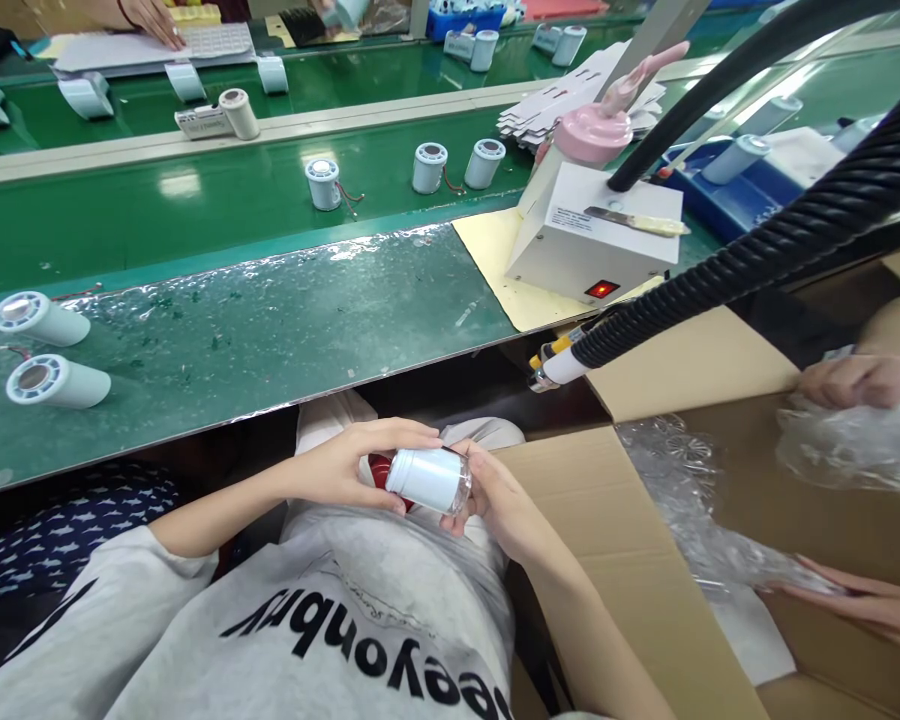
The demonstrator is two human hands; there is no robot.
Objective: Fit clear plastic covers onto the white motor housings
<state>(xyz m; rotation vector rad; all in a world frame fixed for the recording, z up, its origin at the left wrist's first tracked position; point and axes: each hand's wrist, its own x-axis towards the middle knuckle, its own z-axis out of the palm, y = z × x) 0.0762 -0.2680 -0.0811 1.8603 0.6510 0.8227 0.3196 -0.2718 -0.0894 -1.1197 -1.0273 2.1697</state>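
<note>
The bench edge (270,395) hangs just above both hands. A carton flap (607,500) walls the right. 2 cylinders (49,350) sit far left; the bench top between them and the white box (600,235) lies open.

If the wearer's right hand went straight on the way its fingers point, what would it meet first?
The right hand points leftward, and its fingers already touch the white cylinder. Straight on past it lies the left hand, which grips the cylinder's other side. Depth is hard to judge.
</note>
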